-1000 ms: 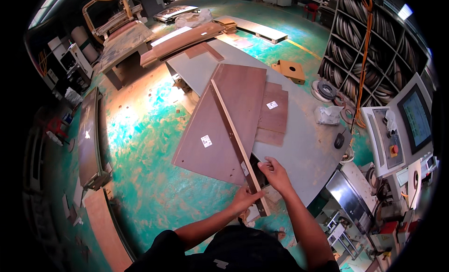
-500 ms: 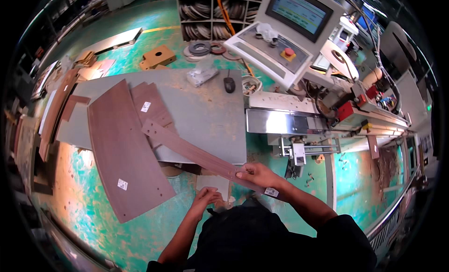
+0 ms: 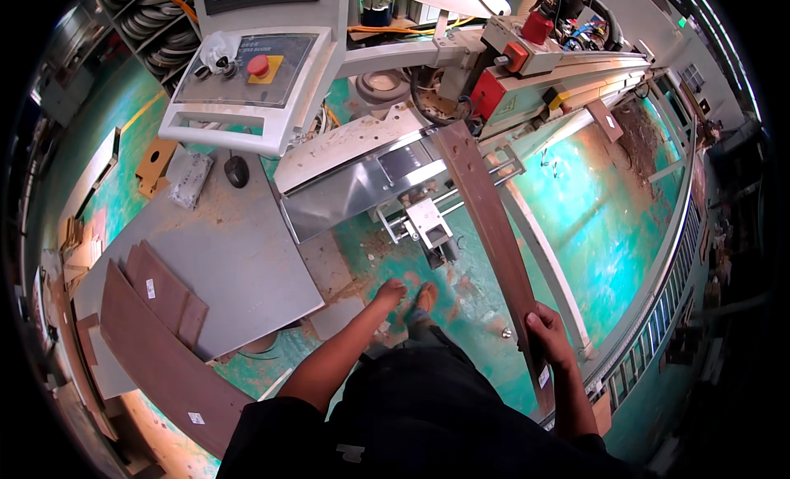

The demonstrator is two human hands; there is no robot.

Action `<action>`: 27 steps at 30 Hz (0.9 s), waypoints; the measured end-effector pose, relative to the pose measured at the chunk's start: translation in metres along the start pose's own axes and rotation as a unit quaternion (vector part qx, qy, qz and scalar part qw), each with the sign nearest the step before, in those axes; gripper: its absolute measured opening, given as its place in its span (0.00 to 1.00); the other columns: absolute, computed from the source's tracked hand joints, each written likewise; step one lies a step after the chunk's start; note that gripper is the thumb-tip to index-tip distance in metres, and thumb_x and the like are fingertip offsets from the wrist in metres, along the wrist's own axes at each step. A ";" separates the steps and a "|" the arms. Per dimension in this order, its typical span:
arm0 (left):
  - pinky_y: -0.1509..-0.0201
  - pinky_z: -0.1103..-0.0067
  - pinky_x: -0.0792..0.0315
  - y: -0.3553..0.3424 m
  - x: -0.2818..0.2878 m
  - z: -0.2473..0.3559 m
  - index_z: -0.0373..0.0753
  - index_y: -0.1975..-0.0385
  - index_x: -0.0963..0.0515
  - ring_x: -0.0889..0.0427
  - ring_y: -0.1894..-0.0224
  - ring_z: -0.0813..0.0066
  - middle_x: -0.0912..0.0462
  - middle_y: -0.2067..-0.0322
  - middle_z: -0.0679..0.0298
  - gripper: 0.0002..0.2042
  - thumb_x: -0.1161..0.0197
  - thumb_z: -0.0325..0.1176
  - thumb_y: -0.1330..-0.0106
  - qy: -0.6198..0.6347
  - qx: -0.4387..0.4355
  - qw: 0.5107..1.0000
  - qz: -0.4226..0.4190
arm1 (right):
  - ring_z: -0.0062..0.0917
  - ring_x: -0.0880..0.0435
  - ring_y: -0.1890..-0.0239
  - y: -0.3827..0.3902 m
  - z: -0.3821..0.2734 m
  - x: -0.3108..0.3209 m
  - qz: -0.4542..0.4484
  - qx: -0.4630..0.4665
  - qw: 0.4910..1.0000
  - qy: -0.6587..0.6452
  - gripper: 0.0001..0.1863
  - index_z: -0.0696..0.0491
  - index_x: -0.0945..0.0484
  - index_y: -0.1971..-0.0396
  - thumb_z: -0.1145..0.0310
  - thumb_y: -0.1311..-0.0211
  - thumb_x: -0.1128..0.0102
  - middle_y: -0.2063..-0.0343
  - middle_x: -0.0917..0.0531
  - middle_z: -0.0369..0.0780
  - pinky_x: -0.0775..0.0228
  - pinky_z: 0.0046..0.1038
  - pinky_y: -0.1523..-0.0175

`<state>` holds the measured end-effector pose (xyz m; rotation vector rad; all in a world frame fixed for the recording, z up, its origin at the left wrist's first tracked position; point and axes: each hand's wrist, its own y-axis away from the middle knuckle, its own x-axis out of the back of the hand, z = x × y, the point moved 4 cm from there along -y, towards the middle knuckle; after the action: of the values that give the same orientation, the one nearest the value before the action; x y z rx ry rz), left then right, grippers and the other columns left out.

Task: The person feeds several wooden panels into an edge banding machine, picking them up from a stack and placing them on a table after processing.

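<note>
My right hand (image 3: 550,336) grips the near part of a long, narrow brown wooden board (image 3: 495,236), thumb on top. The board has several small holes at its far end and a white label near my wrist. Its far end reaches over the machine's shiny metal bed (image 3: 341,201); I cannot tell whether it touches. My left hand (image 3: 392,292) is closed, hanging over the floor below the machine, and nothing shows in it. Two labelled brown panels, one wide and curved (image 3: 156,355) and one smaller (image 3: 169,294), lie at the left on the grey table.
A control panel (image 3: 247,72) with a red stop button stands at the far left of the machine. On the grey table (image 3: 247,273) are a black mouse (image 3: 236,171) and a plastic bag (image 3: 190,179). A metal clamp fixture (image 3: 428,222) juts out below the bed.
My view has turned right toward the machine. The narrow board has left the panels on the table and swung over to the metal bed, held in my right hand.
</note>
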<state>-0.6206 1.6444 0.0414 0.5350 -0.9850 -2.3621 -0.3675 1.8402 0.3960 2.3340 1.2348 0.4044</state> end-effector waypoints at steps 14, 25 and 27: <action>0.39 0.60 0.27 -0.018 -0.131 0.037 0.30 0.58 0.22 0.19 0.52 0.54 0.18 0.58 0.53 0.14 0.44 0.29 0.42 0.408 0.186 0.877 -0.173 | 0.15 0.24 0.78 -0.048 0.007 0.128 0.107 -0.016 0.994 0.000 0.20 0.55 0.25 0.70 0.52 0.32 0.33 0.79 0.22 0.32 0.30 0.23 0.73; 0.54 0.73 0.23 0.022 -0.043 0.221 0.33 0.52 0.25 0.18 0.61 0.67 0.17 0.62 0.58 0.18 0.40 0.44 0.29 0.254 -0.123 0.948 0.150 | 0.20 0.28 0.80 -0.143 -0.022 0.086 0.128 0.001 0.967 0.218 0.26 0.58 0.27 0.76 0.49 0.31 0.36 0.86 0.25 0.40 0.36 0.30 0.73; 0.58 0.75 0.23 0.009 -0.038 0.229 0.35 0.52 0.24 0.17 0.63 0.71 0.17 0.63 0.60 0.17 0.38 0.44 0.27 0.134 -0.116 0.952 0.248 | 0.32 0.23 0.80 -0.154 -0.021 0.070 0.143 0.006 0.952 0.271 0.30 0.61 0.25 0.75 0.44 0.32 0.37 0.85 0.23 0.47 0.31 0.38 0.69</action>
<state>-0.7105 1.7835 0.2042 0.4391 -0.6184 -1.8609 -0.4455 1.9795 0.3352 2.5054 1.1114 1.2055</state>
